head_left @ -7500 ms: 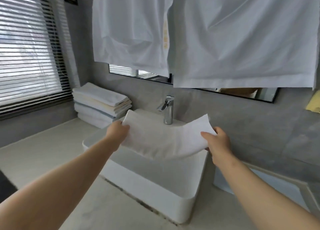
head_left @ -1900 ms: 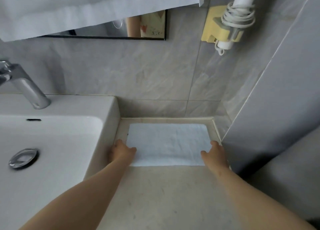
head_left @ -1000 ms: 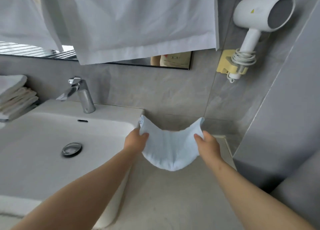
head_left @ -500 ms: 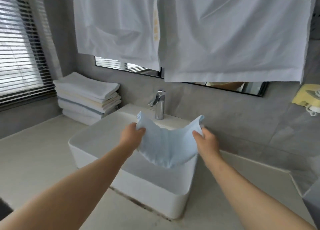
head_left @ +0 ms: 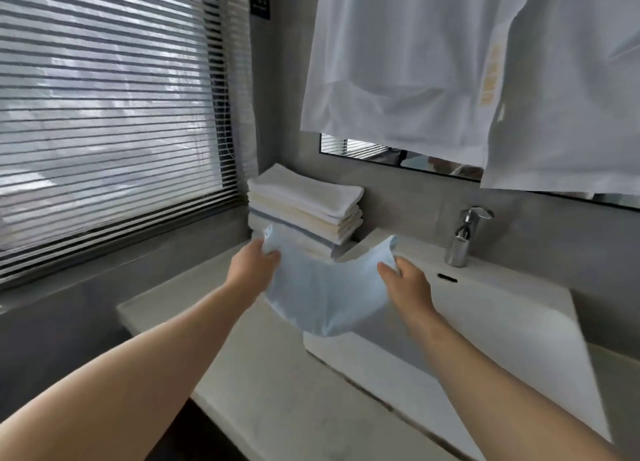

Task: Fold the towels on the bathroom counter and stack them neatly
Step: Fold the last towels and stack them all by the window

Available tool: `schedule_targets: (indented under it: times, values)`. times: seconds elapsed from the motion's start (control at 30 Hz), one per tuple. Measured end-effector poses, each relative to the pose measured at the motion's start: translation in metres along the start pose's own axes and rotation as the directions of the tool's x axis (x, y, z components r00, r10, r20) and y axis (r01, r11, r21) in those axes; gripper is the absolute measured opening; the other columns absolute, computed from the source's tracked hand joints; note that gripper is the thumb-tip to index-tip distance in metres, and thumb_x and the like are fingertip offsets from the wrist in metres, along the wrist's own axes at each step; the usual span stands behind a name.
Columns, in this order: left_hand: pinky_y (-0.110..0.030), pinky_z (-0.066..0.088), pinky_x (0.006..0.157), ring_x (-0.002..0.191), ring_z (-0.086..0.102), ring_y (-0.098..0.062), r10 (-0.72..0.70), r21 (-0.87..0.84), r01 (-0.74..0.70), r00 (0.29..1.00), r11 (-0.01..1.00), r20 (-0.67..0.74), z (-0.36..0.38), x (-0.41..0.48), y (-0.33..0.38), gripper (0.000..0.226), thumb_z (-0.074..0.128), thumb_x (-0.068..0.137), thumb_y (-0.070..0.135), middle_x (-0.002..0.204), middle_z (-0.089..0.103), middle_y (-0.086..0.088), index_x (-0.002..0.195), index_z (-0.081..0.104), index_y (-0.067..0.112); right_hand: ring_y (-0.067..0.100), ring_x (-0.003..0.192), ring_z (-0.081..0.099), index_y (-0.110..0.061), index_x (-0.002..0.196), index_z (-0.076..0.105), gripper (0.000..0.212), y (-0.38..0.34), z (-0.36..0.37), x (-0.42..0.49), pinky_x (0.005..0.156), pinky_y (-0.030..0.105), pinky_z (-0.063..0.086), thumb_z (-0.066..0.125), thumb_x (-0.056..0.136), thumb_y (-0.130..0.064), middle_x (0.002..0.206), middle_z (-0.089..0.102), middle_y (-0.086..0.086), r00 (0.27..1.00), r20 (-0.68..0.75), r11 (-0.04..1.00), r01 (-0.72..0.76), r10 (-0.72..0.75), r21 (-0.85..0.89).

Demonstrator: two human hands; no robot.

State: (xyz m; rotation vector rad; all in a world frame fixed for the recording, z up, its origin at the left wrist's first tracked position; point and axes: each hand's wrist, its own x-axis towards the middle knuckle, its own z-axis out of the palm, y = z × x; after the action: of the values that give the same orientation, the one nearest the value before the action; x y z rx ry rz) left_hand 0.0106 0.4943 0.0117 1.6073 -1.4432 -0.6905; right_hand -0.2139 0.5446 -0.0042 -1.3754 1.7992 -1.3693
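1. Pale-blue folded towel point(head_left: 322, 294) — pinched at both ends by left hand point(head_left: 254, 266) and right hand point(head_left: 405, 280), sagging between.
2. Brought over from right of the basin point(head_left: 502, 315) to just before the towel stack point(head_left: 304, 207) — placement on top judged next.

We see a pale blue towel point(head_left: 325, 294), folded, hanging in a slack curve in the air. Its two upper corners are pinched, one by the left hand point(head_left: 254, 263) and one by the right hand point(head_left: 407, 280), and its middle sags low. Just behind it sits a stack of folded towels point(head_left: 304, 211) — white and cream layers, a grey-banded one lower down — resting squarely on the counter point(head_left: 277, 391) at its far corner, edges roughly aligned.
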Motion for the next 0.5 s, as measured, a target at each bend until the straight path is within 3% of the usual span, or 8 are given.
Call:
schedule_targets:
  times: [0.13,0.27,0.33,0.5]
  values:
    - [-0.034,0.041,0.076,0.089,0.053,-0.028,-0.014,0.041,0.016,0.999,0.999,-0.050,-0.036,0.030,-0.019,0.014,0.052,0.091,0.017,0.093,0.058,-0.010,0.097,0.057,0.005,0.016,0.061,0.036,-0.019,0.058,0.033,0.038,-0.025,0.042,0.018,0.055,0.029,0.026,0.052,0.091,-0.017,0.060,0.039,-0.004,0.999,0.012,0.999,0.034,-0.034,-0.006]
    - [-0.034,0.043,0.079,0.093,0.054,-0.028,-0.019,0.060,0.023,0.997,0.998,-0.071,-0.058,0.070,-0.034,0.020,0.050,0.092,0.019,0.097,0.059,-0.008,0.105,0.057,0.006,0.021,0.075,0.046,-0.007,0.074,0.052,0.021,-0.041,0.082,0.042,0.061,0.031,0.033,0.053,0.092,-0.020,0.074,0.052,0.002,0.997,0.051,0.998,0.061,-0.061,0.002]
    - [-0.033,0.042,0.078,0.096,0.055,-0.029,-0.003,0.075,0.008,0.998,0.997,-0.069,-0.062,0.096,-0.040,0.020,0.050,0.092,0.020,0.099,0.060,-0.009,0.105,0.057,0.006,0.020,0.081,0.049,-0.011,0.087,0.058,0.011,-0.047,0.100,0.060,0.067,0.029,0.036,0.054,0.092,-0.020,0.083,0.055,0.003,0.995,0.048,0.996,0.086,-0.087,0.024]
    - [-0.031,0.038,0.070,0.089,0.054,-0.027,0.038,0.099,-0.033,0.998,0.995,-0.051,-0.065,0.173,-0.046,0.015,0.049,0.093,0.023,0.090,0.059,-0.004,0.099,0.055,0.010,0.022,0.075,0.051,0.000,0.084,0.059,0.020,-0.058,0.138,0.118,0.061,0.030,0.036,0.053,0.093,-0.017,0.077,0.057,0.006,0.994,-0.004,0.992,0.110,-0.110,0.065]
